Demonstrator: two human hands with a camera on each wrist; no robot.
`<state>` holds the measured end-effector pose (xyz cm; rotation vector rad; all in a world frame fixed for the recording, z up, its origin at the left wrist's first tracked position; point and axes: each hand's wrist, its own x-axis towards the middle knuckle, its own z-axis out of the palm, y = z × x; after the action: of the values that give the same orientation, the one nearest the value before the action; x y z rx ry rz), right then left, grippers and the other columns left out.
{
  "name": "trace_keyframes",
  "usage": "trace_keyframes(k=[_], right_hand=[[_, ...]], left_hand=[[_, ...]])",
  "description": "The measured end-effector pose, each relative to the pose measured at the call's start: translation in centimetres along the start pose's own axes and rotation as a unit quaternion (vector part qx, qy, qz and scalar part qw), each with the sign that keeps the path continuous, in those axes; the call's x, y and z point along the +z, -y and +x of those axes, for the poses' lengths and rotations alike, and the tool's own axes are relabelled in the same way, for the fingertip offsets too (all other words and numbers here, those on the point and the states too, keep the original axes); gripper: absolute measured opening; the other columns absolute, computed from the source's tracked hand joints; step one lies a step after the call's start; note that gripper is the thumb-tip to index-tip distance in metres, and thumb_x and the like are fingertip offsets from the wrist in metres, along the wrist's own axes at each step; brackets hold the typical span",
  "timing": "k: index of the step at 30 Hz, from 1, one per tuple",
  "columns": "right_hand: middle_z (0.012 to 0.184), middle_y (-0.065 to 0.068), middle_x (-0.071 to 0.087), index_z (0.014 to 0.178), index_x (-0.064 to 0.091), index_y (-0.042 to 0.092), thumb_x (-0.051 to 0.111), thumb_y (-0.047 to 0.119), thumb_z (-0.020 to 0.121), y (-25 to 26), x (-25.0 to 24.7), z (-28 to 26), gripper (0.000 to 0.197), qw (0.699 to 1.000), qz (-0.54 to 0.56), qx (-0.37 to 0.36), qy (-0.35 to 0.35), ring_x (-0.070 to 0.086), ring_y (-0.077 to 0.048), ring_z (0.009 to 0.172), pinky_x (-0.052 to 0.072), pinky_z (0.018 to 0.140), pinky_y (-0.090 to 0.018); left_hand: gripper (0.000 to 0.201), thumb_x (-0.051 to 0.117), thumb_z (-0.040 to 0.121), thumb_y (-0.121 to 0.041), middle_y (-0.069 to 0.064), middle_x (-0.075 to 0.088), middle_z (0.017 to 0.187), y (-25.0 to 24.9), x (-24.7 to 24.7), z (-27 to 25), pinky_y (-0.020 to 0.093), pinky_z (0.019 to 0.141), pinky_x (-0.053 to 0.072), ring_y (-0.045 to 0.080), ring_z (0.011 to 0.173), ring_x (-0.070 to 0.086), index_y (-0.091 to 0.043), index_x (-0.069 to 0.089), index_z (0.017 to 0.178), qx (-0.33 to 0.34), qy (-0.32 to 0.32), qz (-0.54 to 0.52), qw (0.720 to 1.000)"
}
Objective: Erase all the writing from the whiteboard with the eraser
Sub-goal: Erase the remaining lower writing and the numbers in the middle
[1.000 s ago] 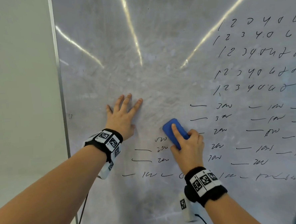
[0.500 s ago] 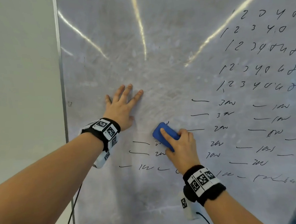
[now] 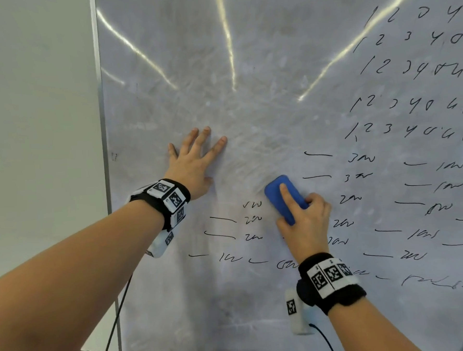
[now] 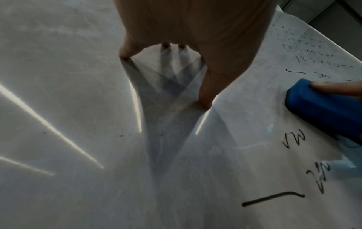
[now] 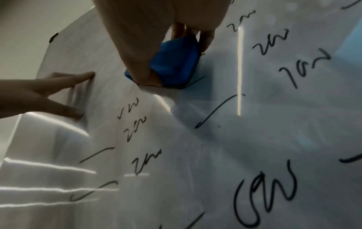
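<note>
Now | eraser (image 3: pixel 284 199) long axis: upper-left to lower-right | right hand (image 3: pixel 305 225) grips

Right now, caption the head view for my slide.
Right hand presses blue eraser on half-wiped whiteboard; left hand braces flat.

arms: bare | wrists: black bands (image 3: pixel 169 199) (black-white square markers) | white camera modules, dark cables

Writing (image 3: pixel 421 104) runs off the right edge — illegible scrawl (mostly).
</note>
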<state>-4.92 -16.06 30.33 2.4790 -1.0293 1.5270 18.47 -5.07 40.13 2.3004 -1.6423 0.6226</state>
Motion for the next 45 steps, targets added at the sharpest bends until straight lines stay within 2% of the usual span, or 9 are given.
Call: trace_keyframes(k=[5, 10, 15, 20, 26, 30, 35, 39, 45], right_hand=[[0.102, -0.015, 0.047, 0.130, 0.051, 0.036, 0.077, 0.012, 0.061, 0.2, 0.5, -1.3, 0.077, 0.993, -0.036, -0.098, 0.060, 0.035, -0.026, 0.088, 0.049, 0.074, -0.042], [0.106, -0.020, 0.044, 0.131, 0.052, 0.033, 0.075, 0.011, 0.068, 0.5, -0.6, 1.7, 0.071, 0.999, 0.020, 0.020, -0.023, 0.037, -0.032, 0.090, 0.043, 0.080, -0.045], [0.107, -0.016, 0.047, 0.129, 0.054, 0.032, 0.073, 0.008, 0.067, 2.2, 0.2, 1.4, 0.070, 0.994, -0.011, -0.096, 0.047, 0.034, -0.028, 0.092, 0.049, 0.077, -0.044], [0.109, -0.018, 0.046, 0.130, 0.054, 0.031, 0.070, 0.008, 0.070, 1.9, -0.5, 4.4, 0.067, 0.999, 0.008, -0.039, -0.019, 0.034, -0.029, 0.093, 0.046, 0.079, -0.044], [0.112, -0.017, 0.048, 0.130, 0.053, 0.030, 0.070, 0.009, 0.069, 4.0, 0.7, 4.8, 0.068, 0.990, -0.014, -0.138, 0.033, 0.034, -0.027, 0.095, 0.050, 0.080, -0.044], [0.111, -0.020, 0.046, 0.132, 0.052, 0.029, 0.068, 0.010, 0.072, 3.6, -0.8, 8.1, 0.065, 0.996, 0.007, -0.062, -0.059, 0.033, -0.028, 0.095, 0.044, 0.083, -0.044], [0.115, -0.017, 0.045, 0.137, 0.046, 0.030, 0.066, 0.015, 0.074, 6.9, 1.7, 6.7, 0.068, 0.994, -0.015, -0.104, 0.016, 0.037, -0.031, 0.097, 0.047, 0.084, -0.044], [0.115, -0.017, 0.045, 0.136, 0.047, 0.030, 0.068, 0.010, 0.072, 5.3, 1.8, 5.3, 0.071, 0.990, -0.006, -0.139, 0.038, 0.034, -0.028, 0.097, 0.049, 0.084, -0.043], [0.119, -0.021, 0.043, 0.140, 0.041, 0.030, 0.064, 0.016, 0.082, 6.3, 0.5, 8.3, 0.064, 0.999, 0.001, -0.028, -0.029, 0.038, -0.035, 0.099, 0.040, 0.088, -0.042]], left_hand=[[0.099, 0.064, 0.083, -0.029, -0.003, -0.018, 0.155, 0.0, 0.0, -0.1, 0.066, 0.108, 0.006, 0.024, 0.143, -0.016, -0.043, -0.013, 0.145, 0.001, 0.000, 0.005, 1.000], [0.099, 0.063, 0.084, -0.029, -0.002, -0.019, 0.155, 0.1, 0.1, -0.1, 0.066, 0.108, 0.005, 0.025, 0.143, -0.016, -0.042, -0.014, 0.145, 0.004, 0.003, 0.006, 1.000], [0.099, 0.063, 0.084, -0.028, -0.003, -0.020, 0.155, 0.1, 0.0, -0.2, 0.065, 0.109, 0.004, 0.024, 0.143, -0.017, -0.042, -0.015, 0.144, 0.006, 0.005, 0.000, 1.000], [0.099, 0.062, 0.085, -0.030, -0.003, -0.020, 0.155, 0.2, 0.2, -0.1, 0.065, 0.109, 0.006, 0.025, 0.143, -0.016, -0.043, -0.015, 0.144, 0.005, 0.002, 0.005, 1.000], [0.103, 0.065, 0.083, -0.033, -0.007, -0.016, 0.156, 0.5, 0.2, -0.2, 0.062, 0.111, 0.010, 0.020, 0.144, -0.012, -0.037, -0.017, 0.145, -0.002, -0.016, -0.016, 1.000], [0.104, 0.065, 0.083, -0.035, -0.010, -0.016, 0.156, 0.6, 0.4, 0.0, 0.059, 0.112, 0.009, 0.016, 0.144, -0.011, -0.031, -0.018, 0.146, -0.009, -0.018, -0.024, 1.000], [0.105, 0.067, 0.081, -0.035, -0.010, -0.013, 0.157, 0.5, 0.1, -0.2, 0.059, 0.112, 0.011, 0.015, 0.144, -0.009, -0.025, -0.012, 0.149, -0.011, -0.025, -0.036, 0.999], [0.105, 0.068, 0.081, -0.035, -0.012, -0.013, 0.156, 0.7, 0.2, -0.2, 0.058, 0.112, 0.010, 0.014, 0.144, -0.009, -0.026, -0.013, 0.148, -0.008, -0.025, -0.045, 0.999], [0.104, 0.066, 0.082, -0.037, -0.011, -0.015, 0.156, 0.7, 0.2, -0.2, 0.058, 0.112, 0.008, 0.014, 0.144, -0.010, -0.025, -0.014, 0.148, -0.004, -0.023, -0.042, 0.999]])
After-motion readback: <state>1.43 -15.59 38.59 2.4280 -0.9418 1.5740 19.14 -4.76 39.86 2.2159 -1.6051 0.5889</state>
